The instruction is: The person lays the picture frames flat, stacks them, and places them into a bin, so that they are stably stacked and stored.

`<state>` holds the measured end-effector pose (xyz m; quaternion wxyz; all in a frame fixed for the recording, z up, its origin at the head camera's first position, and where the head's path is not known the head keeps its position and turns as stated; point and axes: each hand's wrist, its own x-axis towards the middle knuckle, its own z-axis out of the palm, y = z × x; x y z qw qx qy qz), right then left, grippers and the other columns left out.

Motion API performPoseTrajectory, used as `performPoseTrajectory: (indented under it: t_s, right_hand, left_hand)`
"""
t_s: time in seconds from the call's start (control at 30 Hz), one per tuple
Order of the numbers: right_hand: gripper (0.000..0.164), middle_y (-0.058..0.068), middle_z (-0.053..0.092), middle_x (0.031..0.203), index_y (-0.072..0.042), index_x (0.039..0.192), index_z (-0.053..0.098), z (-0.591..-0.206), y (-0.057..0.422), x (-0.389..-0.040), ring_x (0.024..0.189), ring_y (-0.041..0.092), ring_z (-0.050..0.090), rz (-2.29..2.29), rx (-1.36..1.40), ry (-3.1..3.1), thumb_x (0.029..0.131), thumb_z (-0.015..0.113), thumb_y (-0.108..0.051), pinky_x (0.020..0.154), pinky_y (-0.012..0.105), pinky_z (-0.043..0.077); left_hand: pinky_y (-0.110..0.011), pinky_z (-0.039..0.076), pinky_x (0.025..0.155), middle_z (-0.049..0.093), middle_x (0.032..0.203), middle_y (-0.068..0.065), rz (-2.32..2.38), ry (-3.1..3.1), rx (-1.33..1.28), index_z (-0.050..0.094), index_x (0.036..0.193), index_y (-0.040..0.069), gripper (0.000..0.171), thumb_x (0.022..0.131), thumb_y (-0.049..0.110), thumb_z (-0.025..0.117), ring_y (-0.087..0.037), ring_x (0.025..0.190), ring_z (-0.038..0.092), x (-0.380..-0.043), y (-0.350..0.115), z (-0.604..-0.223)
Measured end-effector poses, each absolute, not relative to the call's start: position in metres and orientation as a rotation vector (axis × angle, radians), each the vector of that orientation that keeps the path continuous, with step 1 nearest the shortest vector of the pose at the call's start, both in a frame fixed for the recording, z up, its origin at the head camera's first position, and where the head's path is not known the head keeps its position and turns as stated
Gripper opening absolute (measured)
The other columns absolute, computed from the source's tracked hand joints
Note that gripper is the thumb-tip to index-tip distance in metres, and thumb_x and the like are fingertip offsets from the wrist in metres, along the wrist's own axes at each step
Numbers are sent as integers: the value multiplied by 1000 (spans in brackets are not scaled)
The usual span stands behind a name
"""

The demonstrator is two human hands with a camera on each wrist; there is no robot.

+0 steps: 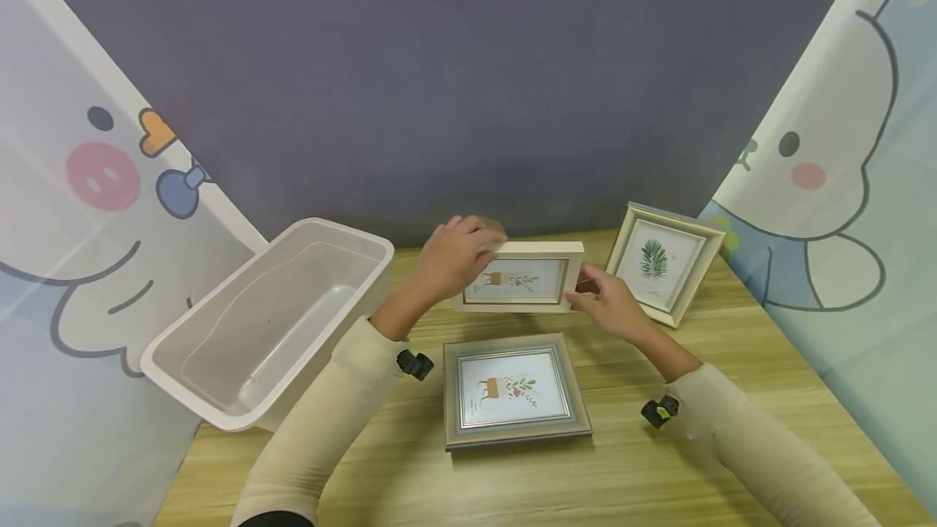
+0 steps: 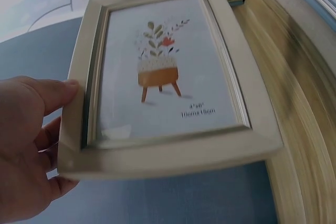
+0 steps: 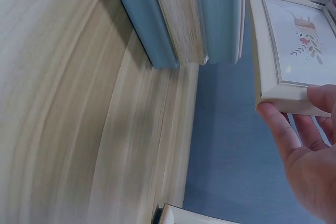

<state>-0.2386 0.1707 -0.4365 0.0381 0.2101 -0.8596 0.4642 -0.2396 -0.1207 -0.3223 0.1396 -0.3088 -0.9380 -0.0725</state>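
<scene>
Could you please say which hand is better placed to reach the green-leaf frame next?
Likely the right hand: it is near the green-leaf frame, while the left hand is nearer the tub; both hold the raised frame.

Held frame (image 2: 173, 160): cream, its print (image 2: 126, 40) showing an orange-brown planter (image 2: 158, 77), green leaves (image 2: 152, 43) and a red flower (image 2: 167, 41). Flat frame (image 1: 512, 430): grey-beige. Right frame (image 1: 697, 275): cream, with a green sprig (image 1: 654, 259) on white. Bin (image 1: 241, 324): pale grey. Table (image 1: 527, 478): yellowish wood grain. Wall (image 1: 468, 88): blue-grey.

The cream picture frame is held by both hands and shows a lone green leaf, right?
Not a lone leaf: the left wrist view shows the cream picture frame bearing a legged planter with a red flower. The left hand and right hand do hold it.
</scene>
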Motion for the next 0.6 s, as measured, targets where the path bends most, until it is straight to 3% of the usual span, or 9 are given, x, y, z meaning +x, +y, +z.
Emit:
performPoseTrajectory:
  t_s: [0.13,0.37,0.6]
  right_hand:
    - [16,14,70,96,-6,93,55,-435,173,-238,92,28,74,1428,640,-2636,95,70,-10,65,28,57]
    - [17,14,69,97,-7,92,53,-433,178,-236,92,29,73,1429,627,-2650,96,70,-10,66,28,58]
    - [16,15,70,100,-6,94,54,-433,182,-236,97,32,73,1418,660,-2663,98,68,-14,67,28,56]
  left_hand:
    - [-41,53,85,68,122,-3,-251,-2683,-884,70,129,21,29,101,26,66,-25,107,61,-239,-130,-322]
    - [-41,53,95,68,121,-9,-477,-2689,-928,70,127,11,28,101,19,66,-28,113,60,-239,-144,-320]
    - [-40,56,89,64,120,-9,-873,-2777,-860,68,130,10,31,100,17,66,-24,102,63,-240,-159,-319]
